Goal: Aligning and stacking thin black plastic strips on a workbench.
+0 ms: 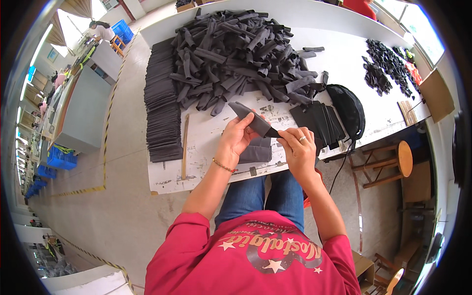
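Note:
Above the near part of the white table (206,169), my left hand (239,135) is closed around a dark grey folded fabric piece (251,119), thumb on top. My right hand (299,147) pinches the black lower right end of the same piece between thumb and fingers. Another dark grey fabric piece (258,151) lies flat on the table under my hands, partly covered by them. Just beyond my hands rises a large loose heap of dark grey fabric tubes (236,54). Flat black pieces (318,123) lie overlapping beyond my right hand.
A tall row of stacked dark fabric (161,98) lines the table's left side, beside a wooden stick (185,147). A rounded black object (348,110) with a cord stands at the right. Small black pieces (377,73) lie farther right. A wooden stool (404,159) stands beyond the table edge.

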`<state>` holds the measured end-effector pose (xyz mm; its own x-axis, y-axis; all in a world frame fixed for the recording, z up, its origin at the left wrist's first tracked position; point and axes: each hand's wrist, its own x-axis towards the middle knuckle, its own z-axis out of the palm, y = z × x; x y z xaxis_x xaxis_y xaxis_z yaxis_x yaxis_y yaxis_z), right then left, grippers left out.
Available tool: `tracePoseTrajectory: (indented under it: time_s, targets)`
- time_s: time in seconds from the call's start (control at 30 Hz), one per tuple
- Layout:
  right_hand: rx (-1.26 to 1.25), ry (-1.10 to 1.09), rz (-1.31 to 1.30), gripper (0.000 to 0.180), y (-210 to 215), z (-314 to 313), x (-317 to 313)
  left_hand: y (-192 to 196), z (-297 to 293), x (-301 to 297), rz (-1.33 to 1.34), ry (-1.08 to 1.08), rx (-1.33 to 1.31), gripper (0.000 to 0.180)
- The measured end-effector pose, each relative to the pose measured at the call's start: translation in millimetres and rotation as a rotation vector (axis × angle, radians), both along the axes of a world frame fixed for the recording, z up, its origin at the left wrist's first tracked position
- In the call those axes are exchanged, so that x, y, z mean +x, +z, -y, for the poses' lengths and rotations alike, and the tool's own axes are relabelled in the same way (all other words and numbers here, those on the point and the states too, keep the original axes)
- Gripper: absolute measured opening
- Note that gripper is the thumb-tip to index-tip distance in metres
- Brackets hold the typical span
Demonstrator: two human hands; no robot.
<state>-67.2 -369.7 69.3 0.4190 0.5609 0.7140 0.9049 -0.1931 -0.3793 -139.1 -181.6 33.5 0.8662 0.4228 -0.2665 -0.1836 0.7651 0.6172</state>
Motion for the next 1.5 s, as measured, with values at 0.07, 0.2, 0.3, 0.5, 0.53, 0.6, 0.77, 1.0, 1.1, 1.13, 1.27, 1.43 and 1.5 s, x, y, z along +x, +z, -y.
tracePoseTrajectory:
  time_s: [0.07,0.2,0.3,0.5,0.53,0.6,0.77,1.0,1.1,1.13,1.27,1.43,1.5]
  targets:
    - [-0.005,0.002,0.043,0.025,0,0,1,0,-1,-2,-0.014,-0.033,-0.012,0.023]
    - [-0.043,-0.018,0.163,0.031,1,-2,-3,4,7,-5,-0.016,-0.008,0.008,0.025]
    - [-0.076,-0.097,0.129,0.036,-2,-8,-10,15,23,-9,0.016,0.095,0.107,0.028]
    - [-0.024,-0.081,0.083,0.036,-6,-5,-11,25,24,-17,0.032,0.181,0.191,0.029]
    - [-0.013,-0.054,0.093,0.034,-6,-4,-9,23,19,-18,0.039,0.149,0.158,0.029]
    - [-0.01,-0.025,0.113,0.035,-5,-2,-3,22,13,-18,0.047,0.113,0.122,0.029]
    - [-0.034,0.037,0.254,0.032,0,2,2,17,7,-17,0.029,-0.005,0.071,0.028]
    - [-0.078,0.112,0.333,0.036,5,6,7,19,-8,-17,0.009,-0.132,0.017,0.03]
    - [-0.098,0.128,0.353,0.036,6,5,6,19,-8,-18,0.004,-0.156,0.002,0.03]
    - [-0.097,0.111,0.354,0.037,3,4,5,20,-5,-20,0.012,-0.111,0.035,0.031]
    - [-0.086,0.009,0.339,0.035,2,-3,-2,31,17,-23,0.021,0.06,0.127,0.037]
    - [-0.04,-0.034,0.261,0.042,-4,-13,-15,34,30,-27,0.047,0.136,0.218,0.04]
    - [0.012,-0.065,0.17,0.047,-3,-16,-19,40,35,-28,0.113,0.215,0.245,0.043]
